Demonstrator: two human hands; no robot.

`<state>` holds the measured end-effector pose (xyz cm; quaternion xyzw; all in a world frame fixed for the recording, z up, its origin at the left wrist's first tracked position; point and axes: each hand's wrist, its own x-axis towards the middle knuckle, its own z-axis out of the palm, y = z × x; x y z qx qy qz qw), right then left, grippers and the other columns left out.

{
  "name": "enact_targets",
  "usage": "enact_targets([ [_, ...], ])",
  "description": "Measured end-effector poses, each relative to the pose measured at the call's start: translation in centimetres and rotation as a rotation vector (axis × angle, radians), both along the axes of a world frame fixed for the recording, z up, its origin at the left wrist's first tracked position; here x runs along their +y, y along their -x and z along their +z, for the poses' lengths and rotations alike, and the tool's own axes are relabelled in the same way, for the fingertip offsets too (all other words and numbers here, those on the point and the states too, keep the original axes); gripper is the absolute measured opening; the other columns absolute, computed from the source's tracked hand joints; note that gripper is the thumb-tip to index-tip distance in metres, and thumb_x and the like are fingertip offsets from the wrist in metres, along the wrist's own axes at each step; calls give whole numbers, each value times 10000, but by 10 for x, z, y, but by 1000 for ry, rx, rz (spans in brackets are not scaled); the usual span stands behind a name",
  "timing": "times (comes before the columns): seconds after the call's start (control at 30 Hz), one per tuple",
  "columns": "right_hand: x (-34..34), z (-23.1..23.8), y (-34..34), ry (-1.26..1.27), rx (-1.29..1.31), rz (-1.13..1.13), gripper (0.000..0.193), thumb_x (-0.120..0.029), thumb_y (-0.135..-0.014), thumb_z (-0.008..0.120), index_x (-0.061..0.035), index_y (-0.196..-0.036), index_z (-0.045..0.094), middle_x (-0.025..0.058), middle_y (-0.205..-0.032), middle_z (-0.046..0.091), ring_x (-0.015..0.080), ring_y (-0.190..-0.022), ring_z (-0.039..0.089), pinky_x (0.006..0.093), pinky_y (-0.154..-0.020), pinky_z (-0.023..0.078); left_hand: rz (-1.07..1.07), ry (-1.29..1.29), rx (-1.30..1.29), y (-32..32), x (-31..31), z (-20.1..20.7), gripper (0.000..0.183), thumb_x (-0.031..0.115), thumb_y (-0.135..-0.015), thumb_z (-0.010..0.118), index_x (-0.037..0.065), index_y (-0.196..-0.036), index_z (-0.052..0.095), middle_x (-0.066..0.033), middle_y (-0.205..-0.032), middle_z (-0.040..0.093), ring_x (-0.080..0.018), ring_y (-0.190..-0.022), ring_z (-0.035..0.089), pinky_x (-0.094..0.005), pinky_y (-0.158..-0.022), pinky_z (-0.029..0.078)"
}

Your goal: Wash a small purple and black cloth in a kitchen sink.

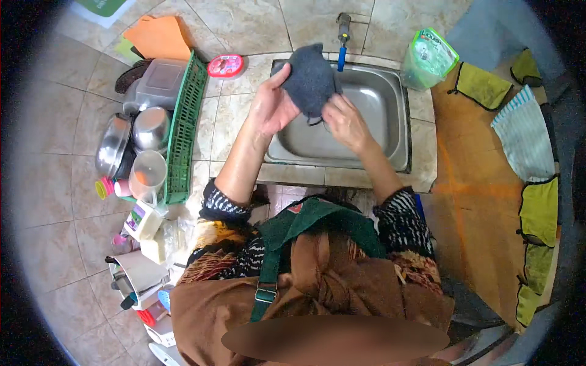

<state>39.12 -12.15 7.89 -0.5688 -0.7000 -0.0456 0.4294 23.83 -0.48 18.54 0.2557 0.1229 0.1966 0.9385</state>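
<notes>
A dark grey cloth (310,79) with a small black loop at its lower edge is held up over the left part of the steel sink (378,131). My left hand (273,102) supports it from the left, thumb on its face and palm turned up. At the cloth's lower right edge, the fingers of my right hand (345,122) are closed on it. Behind the sink stands a tap (343,30) with a blue spout. No water can be seen running from it.
A green dish basket (186,128) with metal bowls and plastic containers stands at left. Beside the sink are a pink oval tub (225,65) and a clear green-rimmed container (430,59). Yellow-green cloths (539,210) and a striped cloth (526,134) hang at right.
</notes>
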Motion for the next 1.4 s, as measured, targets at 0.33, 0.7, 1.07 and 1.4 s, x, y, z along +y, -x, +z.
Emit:
enact_targets([
  [0.33, 12, 23, 45, -250, 59, -148, 78, -32, -684, 505, -48, -757, 525, 124, -817, 500, 315, -724, 508, 395, -660, 447, 34, 15, 38, -2, -8, -13, 455, 329, -949, 309, -6, -1238, 412, -143, -1248, 477, -274, -1118, 487, -408, -966, 369],
  [0.7, 12, 58, 59, -270, 104, -128, 77, 11, -688, 478, -21, -756, 490, 128, -784, 480, 296, -700, 481, 358, -635, 409, -62, 93, -57, 2, -17, -16, 452, 335, -944, 326, 1, -1238, 404, -155, -1240, 478, -275, -1124, 481, -403, -980, 353],
  [1.07, -16, 70, 42, -117, 200, -251, 73, -71, -755, 499, -37, -701, 533, 130, -756, 520, 308, -758, 528, 388, -687, 430, -11, 37, -55, 29, -5, -4, 416, 316, -941, 355, 5, -1206, 437, -158, -1204, 512, -277, -1098, 507, -417, -965, 374],
  [1.4, -30, -30, -9, 332, 298, -356, 114, -125, -819, 539, -54, -872, 610, 101, -905, 612, 218, -912, 574, 312, -813, 440, -59, -352, 311, 44, -13, 10, 468, 364, -922, 407, -22, -1172, 488, -104, -1157, 551, -206, -1049, 534, -319, -928, 390],
])
